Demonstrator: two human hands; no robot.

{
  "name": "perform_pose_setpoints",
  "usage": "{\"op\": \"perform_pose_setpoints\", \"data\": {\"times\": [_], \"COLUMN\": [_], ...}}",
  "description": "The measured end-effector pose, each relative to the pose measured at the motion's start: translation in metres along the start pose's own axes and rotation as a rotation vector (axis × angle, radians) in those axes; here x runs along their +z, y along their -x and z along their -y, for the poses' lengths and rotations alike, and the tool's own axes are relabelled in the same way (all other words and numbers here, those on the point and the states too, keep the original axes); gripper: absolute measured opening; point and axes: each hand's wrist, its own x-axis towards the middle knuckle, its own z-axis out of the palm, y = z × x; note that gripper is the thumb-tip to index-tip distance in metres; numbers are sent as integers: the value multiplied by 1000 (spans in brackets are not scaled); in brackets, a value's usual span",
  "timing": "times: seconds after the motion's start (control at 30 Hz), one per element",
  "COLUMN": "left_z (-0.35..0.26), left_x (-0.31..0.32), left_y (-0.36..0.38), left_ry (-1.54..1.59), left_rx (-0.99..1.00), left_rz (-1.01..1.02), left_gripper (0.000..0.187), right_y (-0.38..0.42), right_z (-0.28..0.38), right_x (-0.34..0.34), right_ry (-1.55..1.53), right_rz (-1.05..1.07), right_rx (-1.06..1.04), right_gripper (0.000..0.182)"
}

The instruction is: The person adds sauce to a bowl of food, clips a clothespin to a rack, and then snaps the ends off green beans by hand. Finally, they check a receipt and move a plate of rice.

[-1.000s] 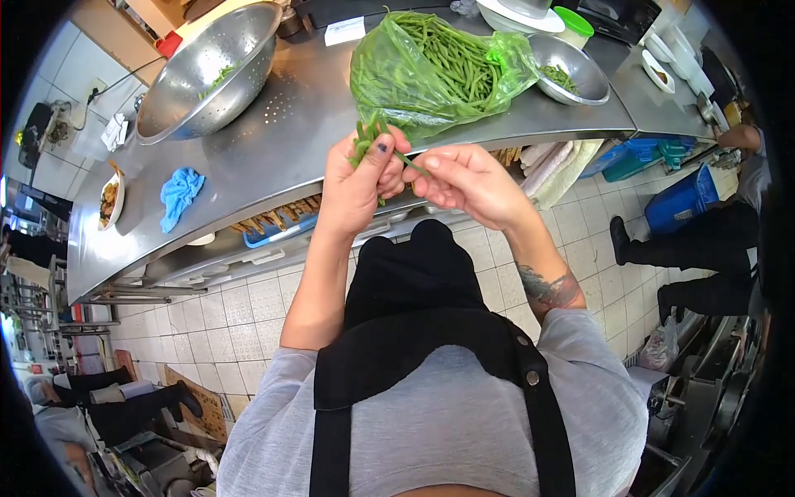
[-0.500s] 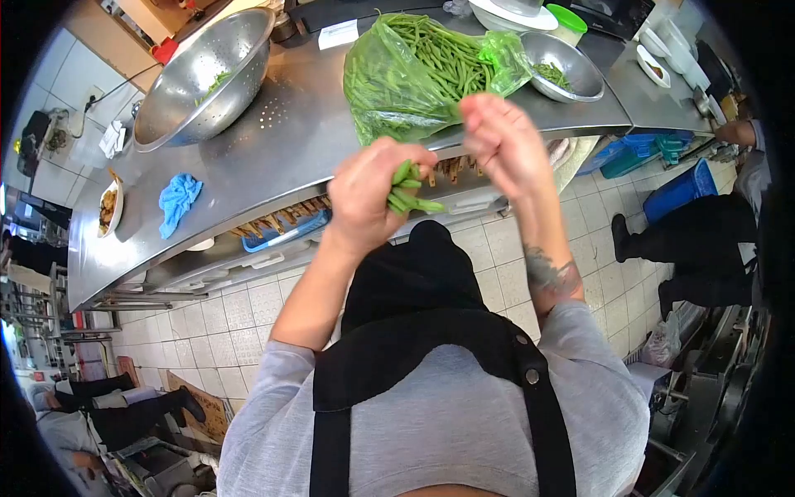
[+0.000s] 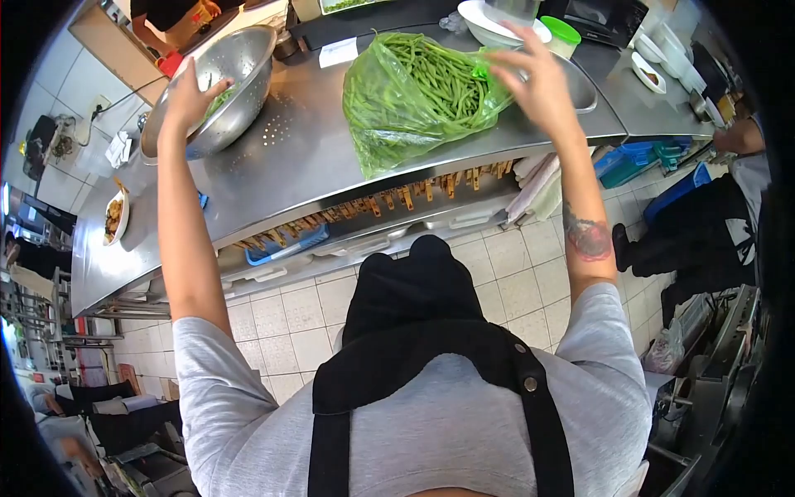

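Observation:
My left hand (image 3: 189,101) is over the near side of a large steel colander (image 3: 252,70), fingers apart and nothing seen in them. Green beans (image 3: 222,98) lie inside the colander, partly hidden by that hand. My right hand (image 3: 534,87) is open, its fingers spread above the right end of a green plastic bag (image 3: 377,99) full of whole green beans (image 3: 439,70). Behind my right hand a steel bowl (image 3: 585,89) shows only in part; what it holds is hidden.
The steel counter (image 3: 306,166) carries a white dish of food (image 3: 116,217) at left and a white paper (image 3: 338,52) at the back. A green-rimmed container (image 3: 561,35) stands beyond the bowl. Clothespins (image 3: 406,197) line the shelf below. Other people stand at right (image 3: 704,232) and far left.
My left hand has gone from in front of my chest, where it held cut green beans, to the colander. My right hand has moved up and right to the bowl. The left hand's beans are gone.

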Motion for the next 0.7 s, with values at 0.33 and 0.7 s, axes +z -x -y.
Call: {"op": "perform_pose_setpoints", "data": {"times": [0.33,0.7], "left_z": [-137,-277], "left_x": [-40,-26], "left_y": [41,88], "left_ry": [171,554], "left_rx": [367,583], "left_rz": [-347,-87], "left_gripper": [44,25], "right_y": [6,5], "right_z": [16,59], "right_x": [13,-21], "right_ry": [174,119], "right_rz": [537,200], "right_rx": [-45,-293], "right_gripper": [12,8]}}
